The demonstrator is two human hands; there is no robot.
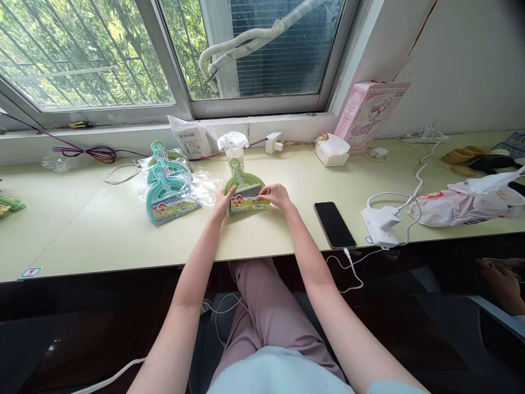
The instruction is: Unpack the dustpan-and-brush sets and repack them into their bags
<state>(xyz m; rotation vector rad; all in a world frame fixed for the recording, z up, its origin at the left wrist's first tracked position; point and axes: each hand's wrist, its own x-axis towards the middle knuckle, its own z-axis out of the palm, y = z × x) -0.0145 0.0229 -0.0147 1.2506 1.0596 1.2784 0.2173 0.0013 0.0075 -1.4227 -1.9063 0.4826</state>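
Observation:
A small green dustpan-and-brush set [243,185] with a printed paper label [249,204] lies on the pale desk [102,235] in front of me. My left hand [223,202] grips its left edge with the thumb on top. My right hand [277,195] pinches the right end of the label, fingers closed on it. Left of this lies a stack of teal dustpan sets [169,189] on crinkled clear plastic wrap.
A black phone [334,224] lies to the right, beside a white power strip [381,225] with cables. Also on the desk: a plastic bag [463,205], a pink box [369,112], a small white box [331,150], a packet [191,137]. Another person's hand [502,284] shows at far right.

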